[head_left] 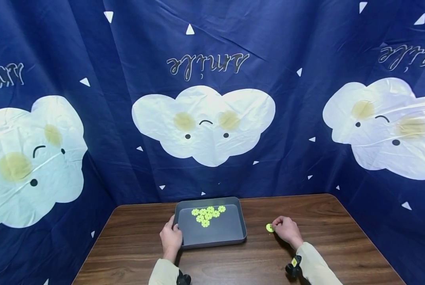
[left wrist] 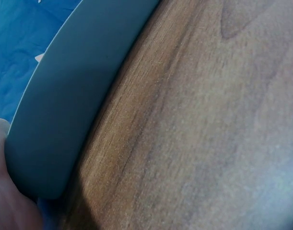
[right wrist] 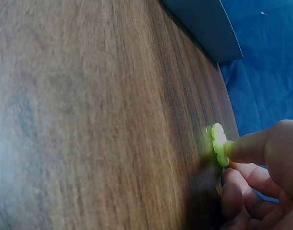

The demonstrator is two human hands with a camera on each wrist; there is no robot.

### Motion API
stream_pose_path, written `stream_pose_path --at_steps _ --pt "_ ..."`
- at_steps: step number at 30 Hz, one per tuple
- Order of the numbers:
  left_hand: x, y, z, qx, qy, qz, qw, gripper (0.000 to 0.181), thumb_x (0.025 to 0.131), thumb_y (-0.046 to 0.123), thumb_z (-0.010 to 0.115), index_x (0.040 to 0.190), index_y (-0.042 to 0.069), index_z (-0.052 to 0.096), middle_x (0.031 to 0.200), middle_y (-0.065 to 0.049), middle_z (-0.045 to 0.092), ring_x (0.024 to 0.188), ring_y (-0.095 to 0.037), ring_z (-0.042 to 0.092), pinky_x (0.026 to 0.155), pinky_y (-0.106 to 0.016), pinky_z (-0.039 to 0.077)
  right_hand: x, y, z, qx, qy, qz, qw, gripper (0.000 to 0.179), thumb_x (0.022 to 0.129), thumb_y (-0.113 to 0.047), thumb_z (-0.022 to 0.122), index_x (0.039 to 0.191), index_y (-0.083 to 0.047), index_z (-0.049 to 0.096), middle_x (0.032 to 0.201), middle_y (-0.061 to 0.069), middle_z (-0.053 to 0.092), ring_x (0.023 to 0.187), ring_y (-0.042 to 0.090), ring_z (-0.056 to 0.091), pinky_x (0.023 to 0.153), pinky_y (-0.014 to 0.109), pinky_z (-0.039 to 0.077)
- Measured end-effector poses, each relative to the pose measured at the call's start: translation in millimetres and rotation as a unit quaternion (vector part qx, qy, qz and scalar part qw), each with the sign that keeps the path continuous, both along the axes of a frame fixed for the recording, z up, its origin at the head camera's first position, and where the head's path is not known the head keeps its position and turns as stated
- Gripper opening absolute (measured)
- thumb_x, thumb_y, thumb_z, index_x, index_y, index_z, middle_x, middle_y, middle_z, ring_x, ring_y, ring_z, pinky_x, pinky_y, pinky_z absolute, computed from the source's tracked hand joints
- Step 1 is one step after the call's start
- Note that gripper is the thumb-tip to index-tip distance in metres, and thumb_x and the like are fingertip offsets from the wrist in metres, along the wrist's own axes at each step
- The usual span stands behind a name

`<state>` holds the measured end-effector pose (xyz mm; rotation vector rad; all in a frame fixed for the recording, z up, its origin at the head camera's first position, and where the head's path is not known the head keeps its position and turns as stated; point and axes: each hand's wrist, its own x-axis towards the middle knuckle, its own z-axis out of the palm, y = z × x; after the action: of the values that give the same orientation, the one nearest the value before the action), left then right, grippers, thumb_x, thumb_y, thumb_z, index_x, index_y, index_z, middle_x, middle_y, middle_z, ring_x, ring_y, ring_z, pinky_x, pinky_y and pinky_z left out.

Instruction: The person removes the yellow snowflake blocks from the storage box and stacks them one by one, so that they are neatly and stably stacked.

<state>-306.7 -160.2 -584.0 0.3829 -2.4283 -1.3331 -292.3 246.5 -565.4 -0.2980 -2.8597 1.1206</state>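
A dark grey rectangular tray (head_left: 212, 237) lies on the table with several yellow-green flower-shaped discs (head_left: 205, 223) clustered towards its far side. At the tray's left wall is my left hand (head_left: 171, 237), holding that edge. The left wrist view shows the thumb (left wrist: 9, 187) against the tray's corner (left wrist: 45, 177); the other fingers are out of that view. Right of the tray, my right hand (head_left: 287, 229) pinches a single yellow-green flower-shaped disc (right wrist: 219, 145) between thumb and fingers. It is tilted up on edge, close to the tabletop.
The brown wooden table (head_left: 255, 265) ends at a dark blue curtain (head_left: 294, 174) with cloud prints, which hangs behind and at both sides. Dark wrist devices (head_left: 293, 266) are strapped near both sleeves. A corner of the tray also shows in the right wrist view.
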Motion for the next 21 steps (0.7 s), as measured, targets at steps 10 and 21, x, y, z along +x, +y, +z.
stream_pose_path --at_steps 10,21 --pt "0.8 0.0 1.6 -0.003 -0.006 0.005 1.0 0.045 0.1 -0.002 0.047 0.144 -0.004 0.052 0.138 -0.033 0.057 0.128 -0.049 0.055 0.108 -0.061 0.045 0.6 -1.1 0.4 0.003 0.005 0.005 1.0 0.006 0.089 -0.013 0.069 0.085 -0.008 0.069 0.079 0.001 0.065 0.073 0.018 0.055 0.067 0.031 0.045" --pt "-0.1 -0.2 1.8 -0.018 -0.007 0.004 0.9998 0.044 0.099 -0.002 0.049 0.143 -0.003 0.054 0.135 -0.032 0.059 0.128 -0.049 0.055 0.107 -0.06 0.045 0.4 -1.5 2.5 0.007 -0.004 0.008 0.9999 0.007 0.088 -0.013 0.067 0.086 -0.007 0.069 0.08 0.001 0.066 0.073 0.018 0.057 0.067 0.031 0.048"
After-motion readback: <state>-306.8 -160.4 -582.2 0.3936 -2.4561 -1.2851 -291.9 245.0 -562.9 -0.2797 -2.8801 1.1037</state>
